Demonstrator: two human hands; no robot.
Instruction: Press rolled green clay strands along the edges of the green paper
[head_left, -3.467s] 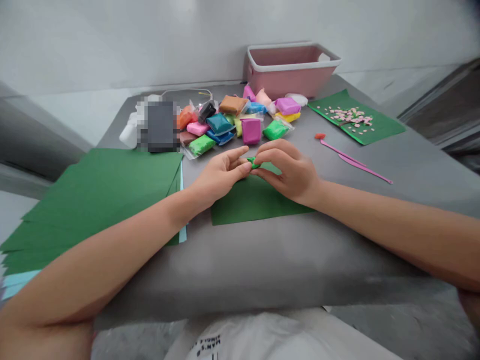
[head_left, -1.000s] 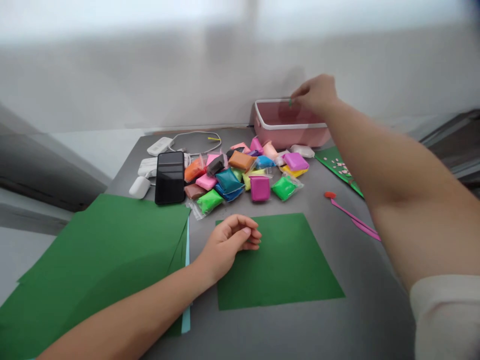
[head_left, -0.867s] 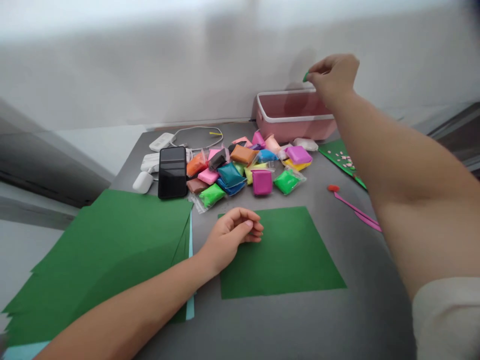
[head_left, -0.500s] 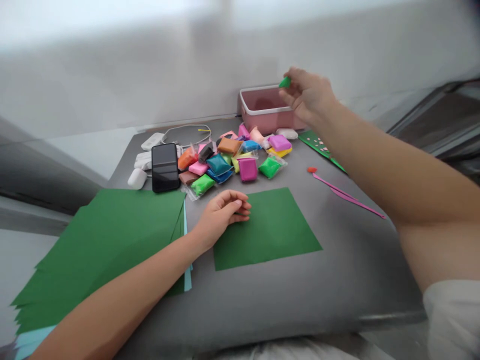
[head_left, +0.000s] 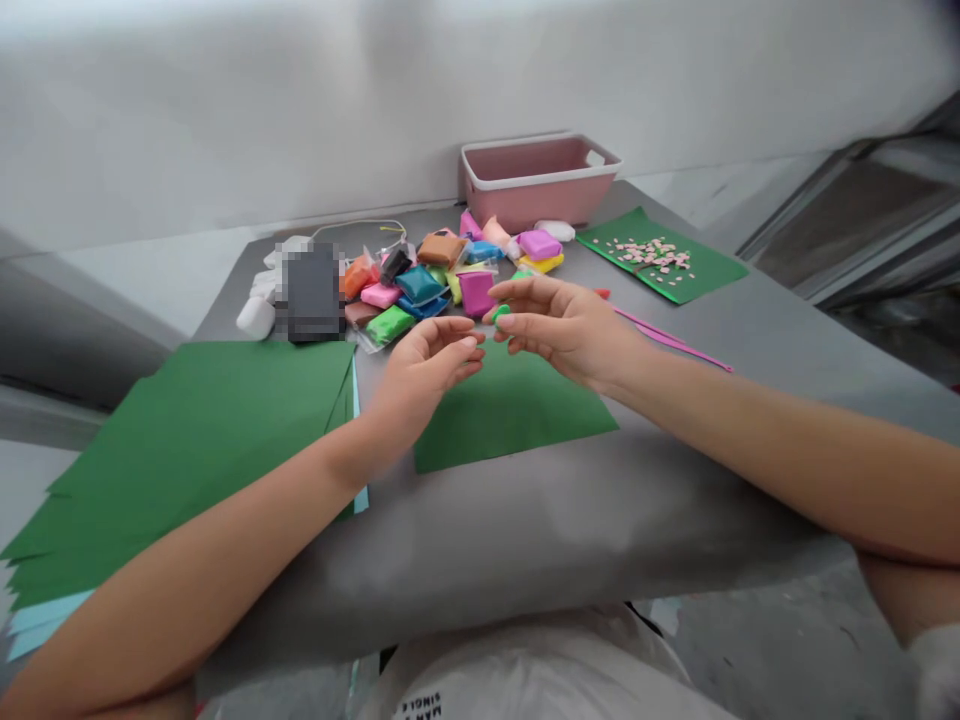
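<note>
My right hand (head_left: pixel 566 335) pinches a small lump of bright green clay (head_left: pixel 501 316) between thumb and fingers, above a single sheet of green paper (head_left: pixel 517 420). Facing it from the left, a short gap away, is my left hand (head_left: pixel 439 365). Its fingers are loosely curved and apart, and I see nothing in them. Behind both hands lies a pile of wrapped modelling clay packets (head_left: pixel 420 285) in many colours. Part of a green packet is hidden behind my right hand. Pink modelling tools (head_left: pixel 686 345) lie beyond my right wrist.
A stack of green paper (head_left: pixel 202 420) covers the table's left side, with light blue sheets under it. A pixelated dark phone-like object (head_left: pixel 313 290) lies behind it, beside white items. At the back stand a pink basket (head_left: pixel 536 200) and green paper (head_left: pixel 709 272) bearing a blossom-tree picture.
My right hand has come down from near the basket, bringing the green clay close to my left hand. The view has shifted, revealing the blossom-tree picture.
</note>
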